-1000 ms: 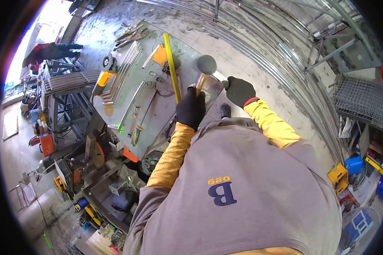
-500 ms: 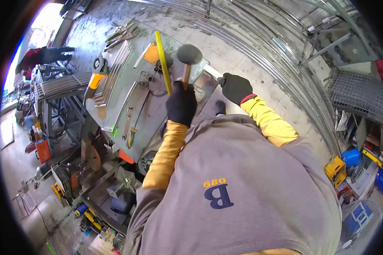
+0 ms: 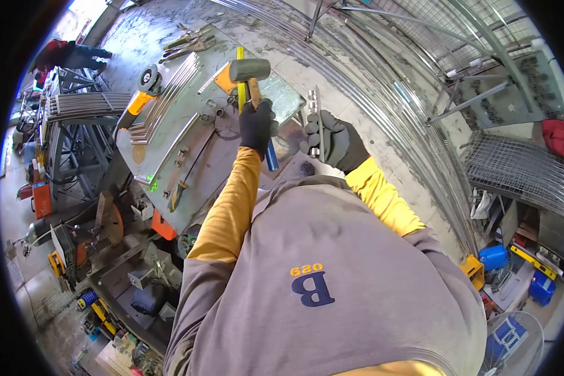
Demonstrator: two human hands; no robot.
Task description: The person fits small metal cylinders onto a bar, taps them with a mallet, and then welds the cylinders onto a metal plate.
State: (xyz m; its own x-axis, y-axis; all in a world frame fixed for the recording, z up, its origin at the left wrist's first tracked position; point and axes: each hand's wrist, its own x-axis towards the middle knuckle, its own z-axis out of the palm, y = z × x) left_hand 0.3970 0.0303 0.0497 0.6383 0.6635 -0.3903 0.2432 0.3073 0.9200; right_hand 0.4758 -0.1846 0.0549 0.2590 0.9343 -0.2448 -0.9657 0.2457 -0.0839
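Observation:
My left hand (image 3: 257,125), in a dark glove, is closed round the handle of a mallet (image 3: 249,69). The mallet's dark head is up above the worktable (image 3: 197,150), and the blue end of its handle shows below my fist. My right hand (image 3: 337,141), gloved as well, grips a narrow metal strip (image 3: 320,119) with several shiny round fittings along one side. It holds the strip upright, just off the table's right corner. Behind the mallet, a yellow bar (image 3: 240,94) lies on the table beside an orange piece (image 3: 223,79) and several short pipe rings (image 3: 211,113).
An angle grinder (image 3: 140,97), bent metal tubes (image 3: 169,97), pliers-like tools (image 3: 188,44) and a yellow-handled tool (image 3: 177,195) lie on the table. Long metal tubes (image 3: 382,94) line the floor at right. A fan (image 3: 514,344) stands lower right. Another person (image 3: 72,55) is at far left.
My right hand has drawn the metal strip closer and turned it upright, its fittings now showing. My left hand has shifted slightly left, and the mallet's head has turned sideways.

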